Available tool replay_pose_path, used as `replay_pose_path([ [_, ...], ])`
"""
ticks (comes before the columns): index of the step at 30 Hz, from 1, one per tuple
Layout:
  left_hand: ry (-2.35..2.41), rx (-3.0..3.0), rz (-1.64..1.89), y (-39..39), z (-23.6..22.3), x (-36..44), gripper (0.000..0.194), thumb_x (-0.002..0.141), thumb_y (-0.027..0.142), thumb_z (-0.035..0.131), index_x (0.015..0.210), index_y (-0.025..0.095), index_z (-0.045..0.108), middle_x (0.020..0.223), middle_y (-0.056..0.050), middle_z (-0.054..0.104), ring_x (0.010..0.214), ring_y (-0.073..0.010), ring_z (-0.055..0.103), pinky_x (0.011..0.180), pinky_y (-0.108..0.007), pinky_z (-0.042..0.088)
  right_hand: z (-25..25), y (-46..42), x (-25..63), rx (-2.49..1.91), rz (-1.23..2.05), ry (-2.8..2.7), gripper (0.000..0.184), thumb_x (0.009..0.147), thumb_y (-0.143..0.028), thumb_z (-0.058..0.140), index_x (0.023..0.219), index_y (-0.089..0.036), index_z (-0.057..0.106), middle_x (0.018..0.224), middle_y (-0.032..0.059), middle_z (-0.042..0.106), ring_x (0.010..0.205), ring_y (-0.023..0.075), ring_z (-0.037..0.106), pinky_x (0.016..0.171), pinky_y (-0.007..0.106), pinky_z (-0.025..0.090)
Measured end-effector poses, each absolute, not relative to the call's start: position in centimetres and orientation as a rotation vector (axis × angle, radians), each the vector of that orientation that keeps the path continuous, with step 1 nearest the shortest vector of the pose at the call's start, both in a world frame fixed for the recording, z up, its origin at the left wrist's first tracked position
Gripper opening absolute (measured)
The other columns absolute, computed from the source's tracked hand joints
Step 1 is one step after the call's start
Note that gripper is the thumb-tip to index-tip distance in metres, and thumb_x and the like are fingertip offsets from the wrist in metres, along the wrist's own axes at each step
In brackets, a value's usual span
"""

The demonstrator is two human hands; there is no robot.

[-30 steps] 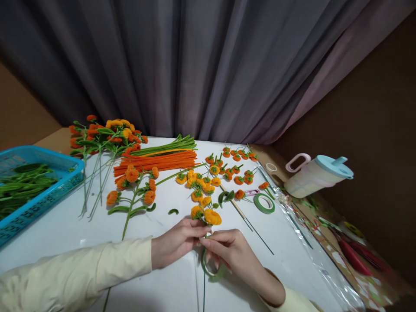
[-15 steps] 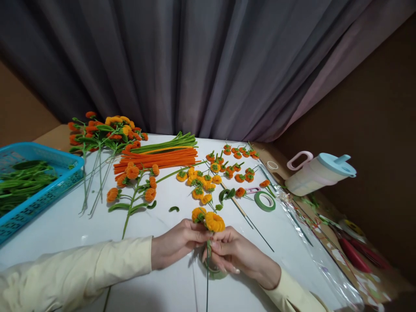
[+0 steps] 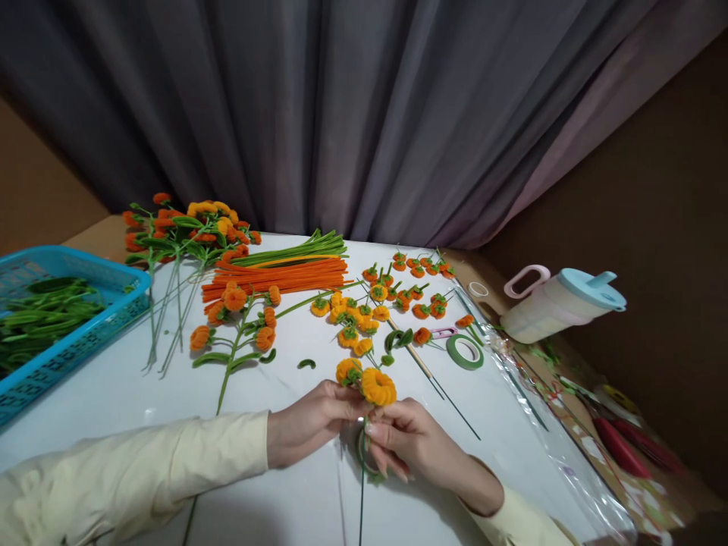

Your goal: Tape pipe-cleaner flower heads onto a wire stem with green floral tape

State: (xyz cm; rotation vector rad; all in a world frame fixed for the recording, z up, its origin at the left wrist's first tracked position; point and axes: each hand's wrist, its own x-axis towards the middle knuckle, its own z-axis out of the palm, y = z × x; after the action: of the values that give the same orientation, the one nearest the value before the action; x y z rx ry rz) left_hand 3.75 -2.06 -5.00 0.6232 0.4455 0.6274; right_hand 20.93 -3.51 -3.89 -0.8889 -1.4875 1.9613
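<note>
- Stem point(image 3: 362, 500), thin and dark, stands below my fingers near the front of the table point(image 3: 284, 493), with two yellow blooms point(image 3: 378, 387) at its top; pinched too hard, the join could bend or the fuzzy petals flatten.
- My left hand point(image 3: 310, 422) grips it just under the blooms, thumb against fingers; if that hold slackened, the heads could twist round or slip down.
- My right hand point(image 3: 418, 440) has thumb and forefinger closed at the stem just below; I can't tell whether a strip of tape is caught between them. A pull off-line there could leave a loose or lumpy wrap.
- Behind my right fingers, a tape roll point(image 3: 375, 478) shows only in part; I can't see whether it hangs or lies, but a snag on it could tug the stem sideways.
- My left sleeve point(image 3: 187, 459) crosses the stalk of the orange spray point(image 3: 235, 345), so lifting that arm carelessly could drag it.
- Just beyond my hands, one small curled leaf point(image 3: 306, 364) and the yellow flower pile point(image 3: 347, 337) sit close enough for a stray knuckle to scatter them.
</note>
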Motion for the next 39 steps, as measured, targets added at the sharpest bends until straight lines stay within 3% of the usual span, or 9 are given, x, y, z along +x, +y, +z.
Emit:
replay_pose_path([
  [7,0.47,0.628,0.653,-2.1,-5.0,4.0,0.021,0.066,0.027,0.078,0.075,0.009,0.073,0.073,-0.009,0.071,0.077,-0.0211,0.063,0.08,-0.031,0.043,-5.8,-2.4,20.5,-0.661,2.3,-1.211,0.046,0.077,-0.047,0.066,0.052,-0.009,0.058,0.046,0.0026,0.06,0.027,0.0043,0.04,0.029,0.018,0.026],
  [11,0.465,0.628,0.683,-2.0,-4.9,4.0,0.017,0.064,0.024,0.079,0.072,0.01,0.072,0.073,-0.009,0.071,0.079,-0.0225,0.064,0.082,-0.033,0.044,-6.1,-2.0,20.7,-0.678,2.294,-1.216,0.045,0.076,-0.046,0.067,0.052,-0.009,0.06,0.049,0.0047,0.063,0.03,0.0053,0.043,0.032,0.017,0.029],
  [18,0.401,0.649,0.564,-2.3,-4.3,4.0,0.025,0.068,0.03,0.073,0.073,0.006,0.07,0.062,-0.012,0.068,0.062,-0.0249,0.066,0.071,-0.039,0.05,-5.1,-1.8,21.3,-0.714,2.159,-1.543,0.046,0.084,-0.047,0.059,0.058,-0.009,0.061,0.055,0.0069,0.064,0.04,0.0081,0.051,0.04,0.018,0.039],
  [26,0.497,0.633,0.56,-2.5,-4.6,4.1,0.034,0.053,0.036,0.083,0.062,0.006,0.07,0.058,-0.012,0.067,0.053,-0.0211,0.064,0.051,-0.028,0.051,-5.5,-1.7,20.6,-0.756,2.101,-1.625,0.048,0.075,-0.055,0.064,0.056,-0.013,0.055,0.051,0.0015,0.057,0.045,0.0094,0.053,0.044,0.019,0.039],
  [31,0.521,0.68,0.546,-2.2,-4.7,4.1,0.035,0.057,0.04,0.08,0.062,0.007,0.069,0.057,-0.011,0.067,0.047,-0.0167,0.06,0.043,-0.023,0.042,-5.5,-1.9,20.5,-0.823,2.099,-1.543,0.047,0.071,-0.057,0.068,0.06,-0.011,0.061,0.054,0.0027,0.059,0.046,0.01,0.054,0.048,0.021,0.044],
  [39,0.489,0.698,0.621,-2.1,-4.2,3.7,0.025,0.07,0.033,0.074,0.076,0.009,0.072,0.07,-0.008,0.067,0.064,-0.018,0.06,0.07,-0.032,0.046,-3.1,-3.1,20.9,-0.988,1.928,-1.327,0.04,0.063,-0.046,0.078,0.068,-0.014,0.056,0.054,-0.0021,0.057,0.046,0.0103,0.054,0.049,0.025,0.048],
])
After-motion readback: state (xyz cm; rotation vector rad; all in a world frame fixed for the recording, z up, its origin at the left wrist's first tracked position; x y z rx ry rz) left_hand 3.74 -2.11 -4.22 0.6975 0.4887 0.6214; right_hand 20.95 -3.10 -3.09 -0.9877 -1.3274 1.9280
